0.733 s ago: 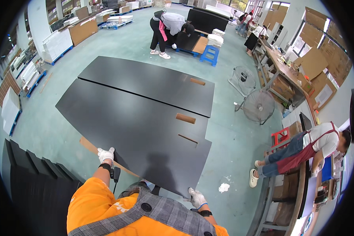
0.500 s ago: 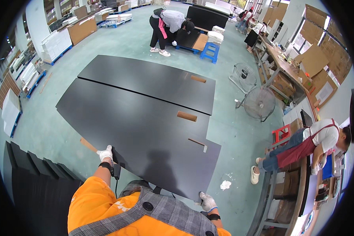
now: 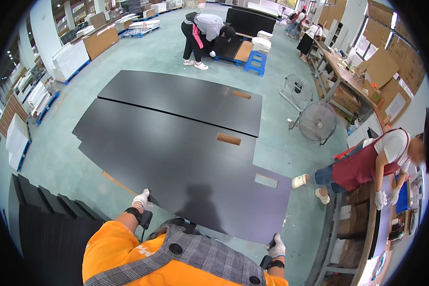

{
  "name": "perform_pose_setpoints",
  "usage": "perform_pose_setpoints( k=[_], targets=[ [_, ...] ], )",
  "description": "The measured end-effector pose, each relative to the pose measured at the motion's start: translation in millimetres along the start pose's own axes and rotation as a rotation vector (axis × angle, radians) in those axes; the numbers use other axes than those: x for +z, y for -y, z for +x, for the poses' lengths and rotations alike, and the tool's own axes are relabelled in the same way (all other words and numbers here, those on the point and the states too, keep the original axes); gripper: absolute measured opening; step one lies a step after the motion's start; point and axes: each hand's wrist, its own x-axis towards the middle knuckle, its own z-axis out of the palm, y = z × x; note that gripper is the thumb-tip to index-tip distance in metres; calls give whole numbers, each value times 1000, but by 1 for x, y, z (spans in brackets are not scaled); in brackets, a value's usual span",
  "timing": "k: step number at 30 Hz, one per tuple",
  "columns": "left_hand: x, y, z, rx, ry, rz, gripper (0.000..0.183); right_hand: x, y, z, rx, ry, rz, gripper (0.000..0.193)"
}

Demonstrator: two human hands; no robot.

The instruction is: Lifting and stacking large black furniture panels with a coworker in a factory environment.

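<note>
A large dark grey flat panel (image 3: 243,209) with a rectangular cutout is held along its near edge by both hands. My left hand (image 3: 142,199), in a white glove, grips that edge at the left, thumb on top. My right hand (image 3: 277,249), also gloved, is closed on the near right corner. The held panel overlaps a similar dark panel (image 3: 176,128), whose slot shows brown beneath. Beyond a narrow gap lies another dark panel (image 3: 186,95) with its own slot. Pale floor shows through the held panel's cutout.
Dark panels stand stacked (image 3: 47,214) at my lower left. A brown strip (image 3: 117,182) juts out under the held panel. Two floor fans (image 3: 314,124) stand to the right. A co-worker in a red apron (image 3: 362,167) works at the right bench; another person (image 3: 207,31) bends over a far pallet.
The held panel has shifted right, and its cutout now shows floor instead of a thin brown strip. Both my hands moved right with it. The co-worker's legs have moved closer to the panel.
</note>
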Motion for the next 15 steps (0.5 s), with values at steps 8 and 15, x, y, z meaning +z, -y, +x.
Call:
perform_pose_setpoints(
  k=[8, 15],
  targets=[
    [30, 46, -76, -86, 131, -55, 28, -15, -16, -3, 13, -168, 613, 36],
    [33, 63, -85, -343, 251, -83, 44, 64, -48, -33, 101, 323, 615, 50]
  ],
)
